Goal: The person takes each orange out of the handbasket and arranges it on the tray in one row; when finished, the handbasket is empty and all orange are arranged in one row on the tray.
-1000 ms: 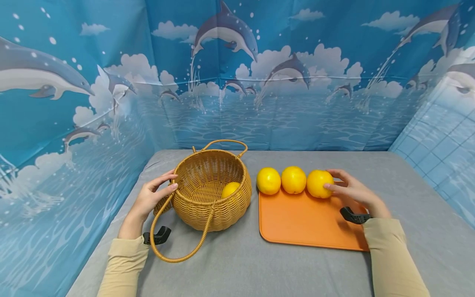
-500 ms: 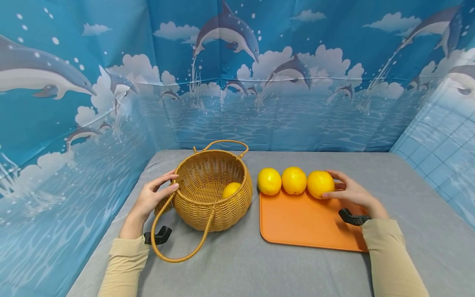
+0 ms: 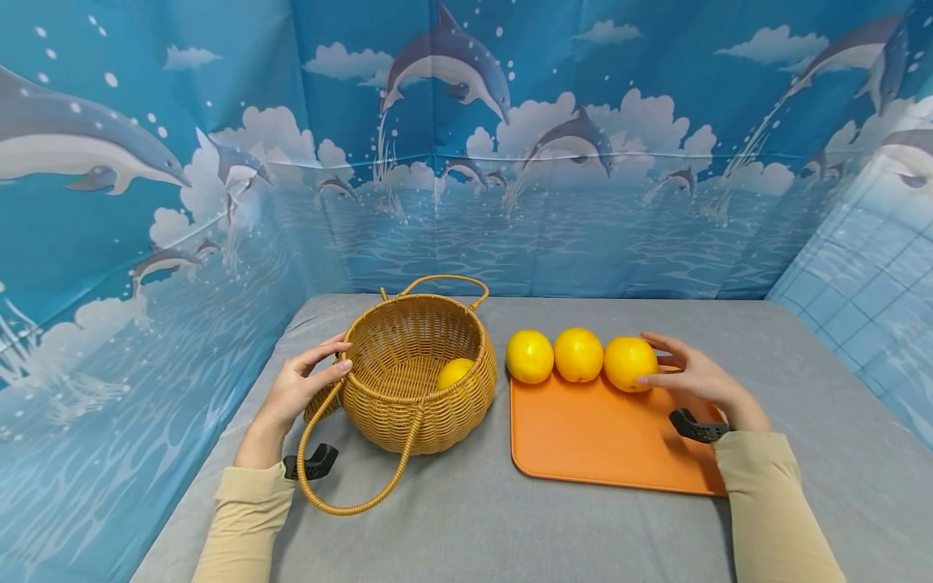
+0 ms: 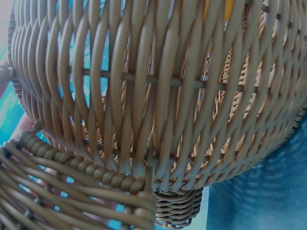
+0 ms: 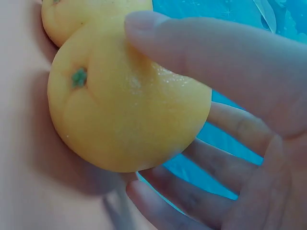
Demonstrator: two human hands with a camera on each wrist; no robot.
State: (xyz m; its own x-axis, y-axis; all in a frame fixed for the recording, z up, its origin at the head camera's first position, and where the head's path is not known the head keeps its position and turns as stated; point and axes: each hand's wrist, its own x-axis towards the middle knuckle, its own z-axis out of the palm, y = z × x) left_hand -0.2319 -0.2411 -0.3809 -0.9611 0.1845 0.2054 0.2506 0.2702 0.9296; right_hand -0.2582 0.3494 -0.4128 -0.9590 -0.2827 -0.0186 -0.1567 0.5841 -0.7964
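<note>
- One wicker basket [image 3: 415, 417] is standing on the left, keeping its place since a second ago.
- One orange tray [image 3: 576, 441] is lying to its right, likewise staying put.
- Two hands are holding things: the left hand [image 3: 291, 387] is gripping the basket's rim; the right hand [image 3: 703, 379] is grasping the rightmost orange [image 3: 625, 363], its thumb resting lower on it than a second ago.
- Four oranges are showing: three are forming a close row along the tray's far edge, and the fourth orange [image 3: 453, 372] is lying inside the basket.
- The grasped one is looking round, shiny and yellow, one green stem button [image 5: 78, 77] showing.
</note>
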